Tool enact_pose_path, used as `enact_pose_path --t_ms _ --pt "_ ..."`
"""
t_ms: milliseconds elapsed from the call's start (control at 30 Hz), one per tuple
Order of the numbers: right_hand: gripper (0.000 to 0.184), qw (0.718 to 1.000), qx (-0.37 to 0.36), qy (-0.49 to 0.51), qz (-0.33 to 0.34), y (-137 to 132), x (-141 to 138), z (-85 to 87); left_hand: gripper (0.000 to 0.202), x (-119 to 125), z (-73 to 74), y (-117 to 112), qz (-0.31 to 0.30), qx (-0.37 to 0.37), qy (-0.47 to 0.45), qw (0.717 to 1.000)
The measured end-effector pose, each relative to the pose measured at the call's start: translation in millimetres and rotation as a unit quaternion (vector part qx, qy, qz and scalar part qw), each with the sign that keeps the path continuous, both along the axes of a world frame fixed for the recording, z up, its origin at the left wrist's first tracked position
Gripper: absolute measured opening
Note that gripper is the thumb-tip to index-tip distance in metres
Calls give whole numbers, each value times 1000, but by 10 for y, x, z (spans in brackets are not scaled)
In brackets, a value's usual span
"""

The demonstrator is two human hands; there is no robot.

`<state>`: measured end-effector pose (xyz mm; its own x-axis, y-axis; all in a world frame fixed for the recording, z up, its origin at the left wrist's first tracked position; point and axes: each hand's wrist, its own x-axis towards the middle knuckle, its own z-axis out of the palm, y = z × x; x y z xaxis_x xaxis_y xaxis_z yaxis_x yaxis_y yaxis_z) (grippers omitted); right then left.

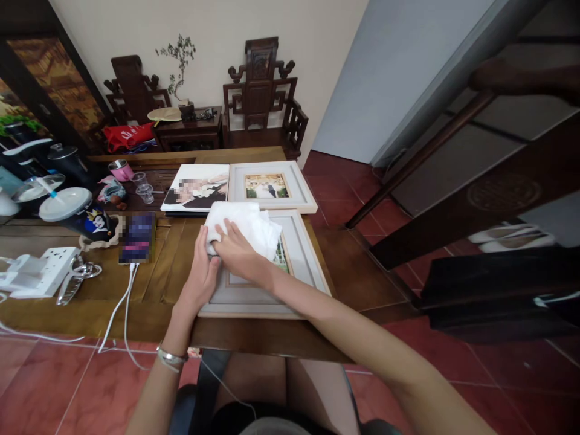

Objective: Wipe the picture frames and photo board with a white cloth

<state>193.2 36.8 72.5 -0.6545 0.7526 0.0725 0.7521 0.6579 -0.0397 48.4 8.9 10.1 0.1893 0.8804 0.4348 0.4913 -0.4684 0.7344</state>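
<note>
A white cloth (247,226) lies bunched on a pale picture frame (301,257) at the near edge of the wooden table (181,254). My right hand (235,251) lies flat on the cloth, fingers stretched out and pressing it onto the frame. My left hand (202,275) rests on the frame's left rail, fingers curled over its edge just below the cloth. A silver bracelet (171,357) sits on my left wrist. A second framed photo (269,186) and an unframed photo print (197,188) lie farther back on the table.
Left of the frame lie a phone (137,237) on a white charging cable (118,305), a white power strip (38,272), cups and lidded pots. Dark carved chairs (260,90) stand at the back wall. A dark wooden bench and a black bag (493,290) stand at the right.
</note>
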Motion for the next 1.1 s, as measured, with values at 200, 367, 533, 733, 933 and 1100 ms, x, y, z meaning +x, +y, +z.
enact_pose_path --t_ms 200,367,533,733,933,1100 --pt "35 997 -27 -37 60 -320 51 43 77 9 31 -32 -12 -23 -36 999" --pt "32 984 -109 -74 119 -719 179 225 73 3 38 -52 -22 -65 -96 993" --pt "33 975 -159 -53 148 -915 211 274 69 34 25 -51 -5 -84 -84 993" --pt "26 981 -153 -32 117 -971 259 196 59 40 64 -50 7 -63 -4 998" --pt "32 989 -136 -45 46 -1089 918 244 41 75 43 -11 11 -28 107 994" --pt "31 989 -125 -58 50 -1110 903 197 37 94 3 6 48 -4 91 995"
